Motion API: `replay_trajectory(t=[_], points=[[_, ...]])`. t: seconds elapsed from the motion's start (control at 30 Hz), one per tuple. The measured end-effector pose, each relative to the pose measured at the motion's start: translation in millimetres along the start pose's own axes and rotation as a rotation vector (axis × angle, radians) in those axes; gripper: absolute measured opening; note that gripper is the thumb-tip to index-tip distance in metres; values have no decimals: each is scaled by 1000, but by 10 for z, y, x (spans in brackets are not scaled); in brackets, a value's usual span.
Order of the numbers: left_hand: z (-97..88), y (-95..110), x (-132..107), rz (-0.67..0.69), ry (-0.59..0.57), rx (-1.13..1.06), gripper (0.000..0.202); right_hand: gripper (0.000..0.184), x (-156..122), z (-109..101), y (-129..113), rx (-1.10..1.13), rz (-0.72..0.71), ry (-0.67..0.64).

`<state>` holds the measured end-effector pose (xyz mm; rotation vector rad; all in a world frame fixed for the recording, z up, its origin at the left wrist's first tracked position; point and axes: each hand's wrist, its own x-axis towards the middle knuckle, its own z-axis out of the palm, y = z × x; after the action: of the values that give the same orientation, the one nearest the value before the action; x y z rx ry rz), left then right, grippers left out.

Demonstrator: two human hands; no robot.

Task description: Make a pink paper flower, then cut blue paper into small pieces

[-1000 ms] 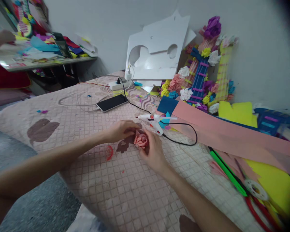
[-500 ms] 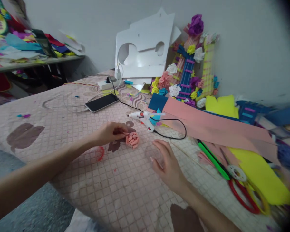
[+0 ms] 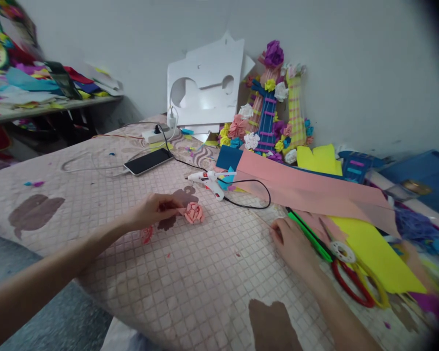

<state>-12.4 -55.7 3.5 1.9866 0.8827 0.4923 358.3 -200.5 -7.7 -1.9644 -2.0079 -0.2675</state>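
A crumpled pink paper flower [image 3: 193, 213] lies just above the cloth, its twisted tail pinched between the fingers of my left hand [image 3: 156, 210]. My right hand [image 3: 290, 241] is on the cloth with its fingers curled down over a thin stick [image 3: 259, 219]; most of the stick is hidden under the hand. Beyond the flower rests a white hot glue gun [image 3: 209, 179] with a clear glue stick in its back. A green utility knife [image 3: 310, 236] lies right beside my right hand. Scissors [image 3: 354, 278] with red and yellow handles are farther right.
A phone [image 3: 148, 162] on a charging cable lies near a white power strip [image 3: 157, 135]. The glue gun's black cord [image 3: 267, 192] loops over the cloth. Pink paper [image 3: 314, 185] and yellow paper [image 3: 384, 253] spread at the right. Decorated paper guitars [image 3: 267, 117] lean on the wall.
My right hand has moved right, from open space near the flower to the thin stick, and its fingers have curled. My left hand keeps the flower. The camera view has shifted slightly.
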Motion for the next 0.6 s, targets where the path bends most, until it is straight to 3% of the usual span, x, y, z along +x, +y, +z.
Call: replay_trajectory(t=[0.07,0.23,0.4,0.6], points=[[-7,-41,-11,68,33,89,23,12,2,6,-14,22,0,9],[-6,-174,45,305,253,427,19,11,-10,27,-29,166,35,20],[-15,-169,109,494,174,565,18,12,-22,50,-56,200,62,15],[104,-12,-15,514,201,709,17,15,-24,-2,-124,231,107,20]])
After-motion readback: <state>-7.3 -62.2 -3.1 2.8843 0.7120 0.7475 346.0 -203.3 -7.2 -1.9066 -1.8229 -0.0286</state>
